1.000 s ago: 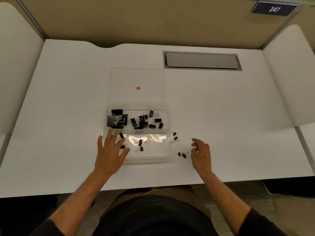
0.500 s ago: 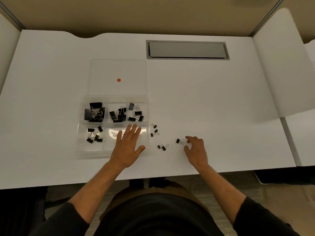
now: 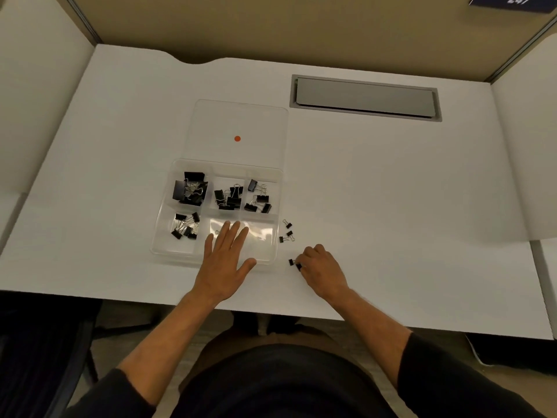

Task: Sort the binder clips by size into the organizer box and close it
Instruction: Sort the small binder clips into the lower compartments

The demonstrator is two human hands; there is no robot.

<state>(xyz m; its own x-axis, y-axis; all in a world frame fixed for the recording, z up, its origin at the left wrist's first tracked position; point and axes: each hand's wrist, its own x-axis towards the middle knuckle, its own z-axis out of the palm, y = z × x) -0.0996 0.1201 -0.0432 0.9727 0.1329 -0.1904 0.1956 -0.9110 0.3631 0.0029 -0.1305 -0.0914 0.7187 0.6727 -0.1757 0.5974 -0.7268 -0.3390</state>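
Note:
A clear organizer box [image 3: 168, 251] lies open on the white desk, its lid [image 3: 241, 116] with an orange dot folded flat behind it. Black binder clips fill four compartments: large ones [image 3: 190, 188] back left, medium ones [image 3: 229, 197] back middle, smaller ones [image 3: 259, 199] back right, more [image 3: 185, 226] front left. My left hand [image 3: 226, 257] rests flat, fingers apart, over the front middle compartment. My right hand [image 3: 321, 268] pinches tiny clips [image 3: 294, 263] on the desk right of the box. Three other tiny clips [image 3: 287, 231] lie loose beside the box's right wall.
A grey cable hatch [image 3: 364, 97] is set into the desk at the back right. White partition panels [image 3: 530, 164] stand on both sides. The desk's front edge [image 3: 271, 312] runs just below my wrists.
My left hand slid from the front left compartment to the front middle one. My right hand moved left onto the tiny clips near the front of the desk and closed its fingers on them.

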